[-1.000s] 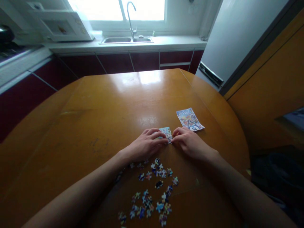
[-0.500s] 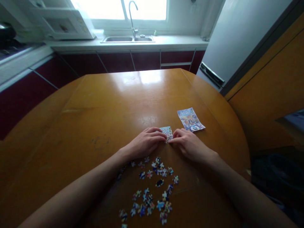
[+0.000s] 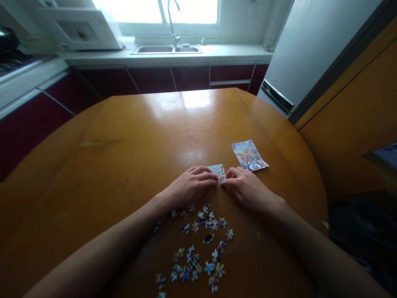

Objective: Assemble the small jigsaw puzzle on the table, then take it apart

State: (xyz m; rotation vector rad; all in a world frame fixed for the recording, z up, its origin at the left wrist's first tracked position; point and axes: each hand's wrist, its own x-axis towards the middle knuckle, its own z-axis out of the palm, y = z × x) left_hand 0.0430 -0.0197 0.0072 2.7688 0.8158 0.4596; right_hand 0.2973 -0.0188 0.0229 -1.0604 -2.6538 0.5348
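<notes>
A small block of joined jigsaw pieces (image 3: 218,171) lies on the round wooden table (image 3: 130,140). My left hand (image 3: 189,187) rests on its left side, fingers curled and pressing down on it. From the right, my right hand (image 3: 246,188) meets it, fingertips pinched at the block's lower right edge; a piece between them cannot be made out. Several loose colourful puzzle pieces (image 3: 198,244) are scattered on the table between my forearms. A printed picture card (image 3: 249,155) lies just beyond my right hand.
Beyond the table runs a kitchen counter with a sink and tap (image 3: 169,47) under a bright window. A microwave (image 3: 83,31) stands at the back left. A grey fridge (image 3: 304,54) and an orange wall panel (image 3: 356,111) stand to the right.
Both hands stay on the joined pieces with only slight finger shifts. The view has tilted a little, so everything sits slightly higher in the picture.
</notes>
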